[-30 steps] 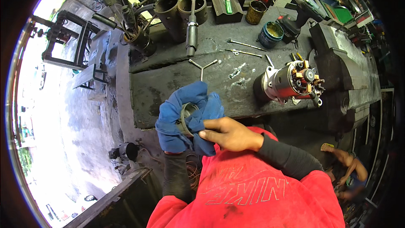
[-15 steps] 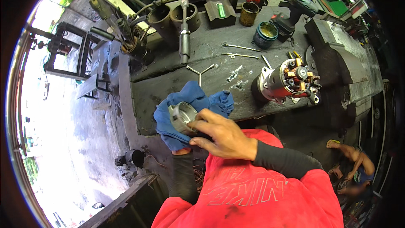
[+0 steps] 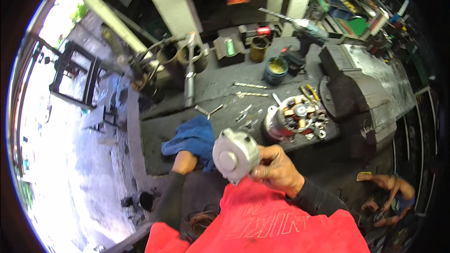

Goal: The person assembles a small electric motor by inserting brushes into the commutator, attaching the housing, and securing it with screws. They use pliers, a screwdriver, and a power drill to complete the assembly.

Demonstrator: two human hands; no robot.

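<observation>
My right hand (image 3: 277, 167) grips a round silver metal end cover (image 3: 243, 146) by its rim, thumb below and fingers behind. The cover's closed face, with a raised round boss, is turned toward me. At its left, my left hand (image 3: 185, 161) is closed on a crumpled blue cloth (image 3: 193, 136) over the bench's front edge; its fingertips are hidden in the folds. An opened electric motor (image 3: 288, 118) stands upright on the bench to the right, its brushes and copper-coloured parts exposed at the top.
On the dark workbench (image 3: 161, 133) lie a Y-shaped wrench (image 3: 208, 111), two slim wrenches (image 3: 253, 94) and yellow-handled pliers (image 3: 310, 93). Behind are a blue grease tub (image 3: 275, 71), a rusty can (image 3: 258, 49) and a power drill (image 3: 300, 49). A vise (image 3: 358, 96) stands right; another person (image 3: 393, 192) sits lower right.
The end cover has come out of the cloth into my right hand, moved right and turned closed face toward me. My left hand and the cloth have lowered onto the bench edge. The view has shifted.
</observation>
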